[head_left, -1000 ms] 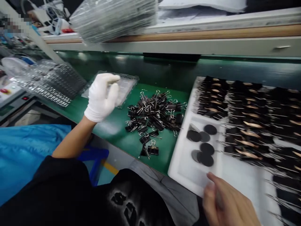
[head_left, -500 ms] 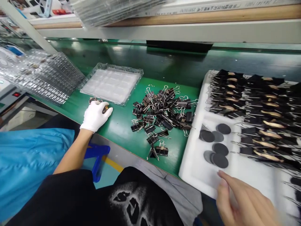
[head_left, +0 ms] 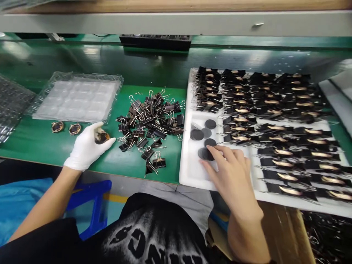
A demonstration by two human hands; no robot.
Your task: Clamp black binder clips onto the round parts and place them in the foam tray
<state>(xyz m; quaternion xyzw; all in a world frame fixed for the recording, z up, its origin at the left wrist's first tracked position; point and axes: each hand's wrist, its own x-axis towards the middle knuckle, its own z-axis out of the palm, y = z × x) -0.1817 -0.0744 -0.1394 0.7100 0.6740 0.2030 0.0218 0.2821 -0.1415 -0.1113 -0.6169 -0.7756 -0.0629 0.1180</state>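
My left hand [head_left: 88, 146], in a white glove, curls its thumb and fingers around a small round gold-rimmed piece [head_left: 102, 137] with a dark face. Two more such pieces lie on the green table to its left, a farther gold-rimmed piece [head_left: 57, 127] and a nearer gold-rimmed piece [head_left: 74, 128]. My bare right hand [head_left: 231, 172] is over the white foam tray [head_left: 189, 167], thumb and forefinger at either side of a thin black disc [head_left: 209, 154]. Several similar dark discs [head_left: 197, 134] lie loose in the same shallow recess, some overlapping.
A heap of black binder clips [head_left: 151, 121] lies between my hands. Rows of binder clips [head_left: 242, 95] gripping gold-edged pieces fill much of the foam tray. A clear plastic tray [head_left: 79, 97] lies at the left, beside stacked clear trays [head_left: 12, 104]. A shelf beam [head_left: 154, 24] crosses above.
The view has swung right. My right hand has reached forward over the foam tray to the discs. My left hand has lifted one gold-rimmed piece slightly, away from the other two.
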